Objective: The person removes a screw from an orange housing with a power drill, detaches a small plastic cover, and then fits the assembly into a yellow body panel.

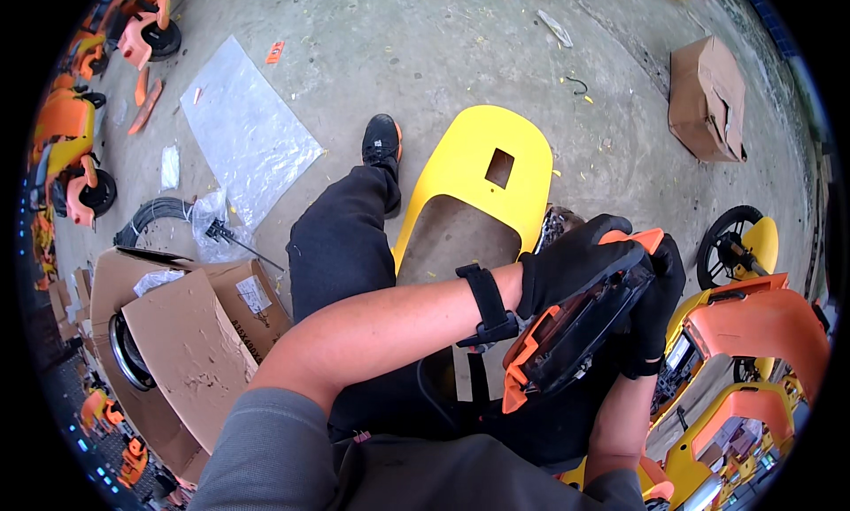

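In both gloved hands, held above my lap, is a long black part with orange trim [580, 329], its kind unclear. It is tilted, its upper end away from me and to the right. My left hand [571, 265], in a black glove, is closed around its upper left side beside an orange edge. On the opposite side my right hand [660, 285], also black-gloved, grips its upper end; its fingers are partly hidden. Just beyond my hands is a yellow panel [460, 152] with a rectangular hole and a wide curved cutout.
At left stands an opened cardboard box [190, 352] with a wheel rim [130, 352] inside. Beyond it lie coiled black cables [155, 217] and a clear plastic sheet [252, 126]. Yellow-and-orange scooters [744, 334] crowd the right. Another carton [706, 99] stands at far right.
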A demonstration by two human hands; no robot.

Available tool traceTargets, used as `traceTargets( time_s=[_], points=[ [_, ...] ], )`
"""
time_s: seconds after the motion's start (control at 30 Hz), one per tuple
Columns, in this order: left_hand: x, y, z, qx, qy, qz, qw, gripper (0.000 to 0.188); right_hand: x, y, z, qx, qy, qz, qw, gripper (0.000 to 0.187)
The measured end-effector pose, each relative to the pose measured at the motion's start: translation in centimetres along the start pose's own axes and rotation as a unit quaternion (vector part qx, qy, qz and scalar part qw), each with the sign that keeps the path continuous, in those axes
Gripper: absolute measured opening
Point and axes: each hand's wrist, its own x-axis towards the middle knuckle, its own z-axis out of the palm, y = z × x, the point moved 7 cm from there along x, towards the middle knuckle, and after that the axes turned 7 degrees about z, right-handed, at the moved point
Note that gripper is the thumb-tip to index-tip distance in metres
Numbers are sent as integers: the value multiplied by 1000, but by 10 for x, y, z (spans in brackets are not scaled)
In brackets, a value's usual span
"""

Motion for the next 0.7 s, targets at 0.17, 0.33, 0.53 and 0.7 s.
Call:
traceTargets(
  time_s=[0.17, 0.33, 0.53, 0.7],
  points=[
    [0, 1, 0, -16, 6, -12, 1000, 44, -1, 4, -1, 14, 5, 14, 1000, 9],
    [-1, 1, 0, -10, 0, -11, 1000, 44, 0, 4, 0, 25, 0, 14, 1000, 9],
    [1, -2, 1, -18, 0, -12, 1000, 41, 0, 6, 0, 30, -3, 22, 999, 8],
    [1, -1, 1, -24, 5, -9, 1000, 40, 0, 4, 0, 21, -1, 16, 1000, 8]
  ],
)
